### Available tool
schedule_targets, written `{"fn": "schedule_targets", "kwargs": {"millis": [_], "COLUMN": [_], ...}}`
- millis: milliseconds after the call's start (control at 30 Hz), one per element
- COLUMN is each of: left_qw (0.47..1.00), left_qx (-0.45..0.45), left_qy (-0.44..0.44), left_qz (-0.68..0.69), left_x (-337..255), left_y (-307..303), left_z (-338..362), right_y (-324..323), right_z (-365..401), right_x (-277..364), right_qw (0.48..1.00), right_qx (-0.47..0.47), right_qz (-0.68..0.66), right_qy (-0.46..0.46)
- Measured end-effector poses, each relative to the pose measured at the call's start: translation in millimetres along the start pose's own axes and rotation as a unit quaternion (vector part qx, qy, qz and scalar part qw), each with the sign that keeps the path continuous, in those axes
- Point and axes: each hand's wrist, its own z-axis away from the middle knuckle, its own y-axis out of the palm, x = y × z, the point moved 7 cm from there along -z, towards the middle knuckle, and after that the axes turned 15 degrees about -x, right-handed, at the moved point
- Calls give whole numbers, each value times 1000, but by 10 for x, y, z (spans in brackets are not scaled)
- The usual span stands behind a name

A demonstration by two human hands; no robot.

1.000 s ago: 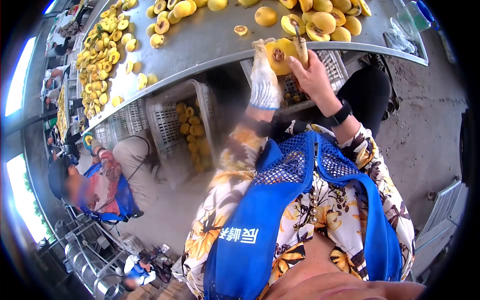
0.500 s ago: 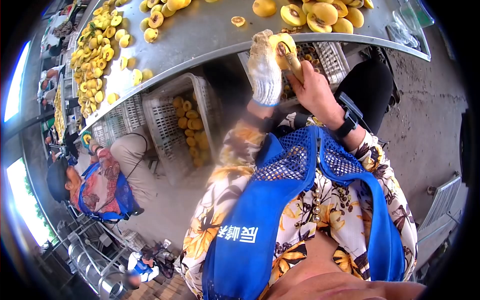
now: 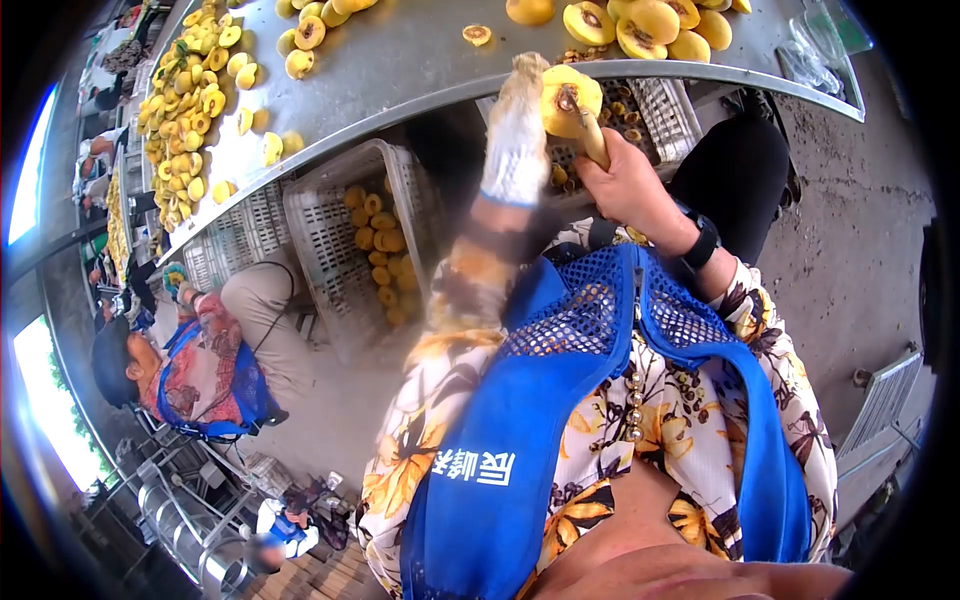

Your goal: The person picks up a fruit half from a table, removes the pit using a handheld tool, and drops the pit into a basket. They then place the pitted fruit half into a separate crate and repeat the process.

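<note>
My left hand [image 3: 517, 135], in a soiled white knit glove, is closed against the left side of a halved yellow fruit [image 3: 571, 101] at the table's front edge. The cut face of the fruit, with its brown centre, shows upward. My bare right hand [image 3: 625, 178] is wrapped round the wooden handle of a tool [image 3: 594, 142], whose tip is at the brown centre. Just beyond the fruit, more yellow halves [image 3: 650, 25] are piled on the metal table [image 3: 400, 75].
Below the table edge stand a white crate [image 3: 668, 118] with fruit pieces and another crate [image 3: 305, 215] holding yellow halves. A co-worker [image 3: 205, 370] sits at the left. Many halves [image 3: 185, 110] lie at the table's left, and clear plastic [image 3: 808, 62] at its right.
My left hand has shifted slightly left and its wrist has turned. The fruit shows more of its cut face, and my right hand has moved a little down and right.
</note>
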Motion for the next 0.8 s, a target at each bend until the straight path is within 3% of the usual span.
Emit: {"fn": "schedule_targets", "kwargs": {"millis": [67, 133, 167, 267, 333, 367, 467, 533, 600, 700, 800], "left_qw": [982, 995, 997, 978, 997, 995, 911, 925, 992, 999, 998], "left_qx": [8, 5, 0, -41, -49, -49, -21, -3, 5, -14, -27], "left_qy": [183, 100, -6, -146, -41, 83, 361, 335, 124, -30, -53], "left_qz": [-34, 0, 78, 141, 49, -15, -199, -177, -11, 32, 2], "left_x": [-64, 92, 187, 313, 241, 243, 225, 284, 165, 255, 283], "left_y": [42, -27, -44, -70, -102, -118, -85, -96, -34, -16, -22], "left_z": [70, 28, -15, 6, -57, -134, -184, -192, -94, -85, -54], "right_y": [52, 115, 141, 202, 219, 227, 220, 212, 208, 272, 299], "right_z": [19, 93, 100, 120, 115, 121, 132, 174, 212, 298, 356], "right_x": [8, 49, 53, 31, 2, -10, 29, 52, 74, 84, 74], "right_qw": [999, 997, 997, 997, 997, 996, 989, 979, 957, 913, 856], "right_qx": [12, 20, 21, 17, 3, 16, 55, 80, 108, 166, 216], "right_qz": [-35, -61, -64, -68, -66, -69, -93, -127, -180, -262, -351], "right_qy": [31, 40, 40, 37, 30, 47, 99, 139, 199, 264, 312]}}
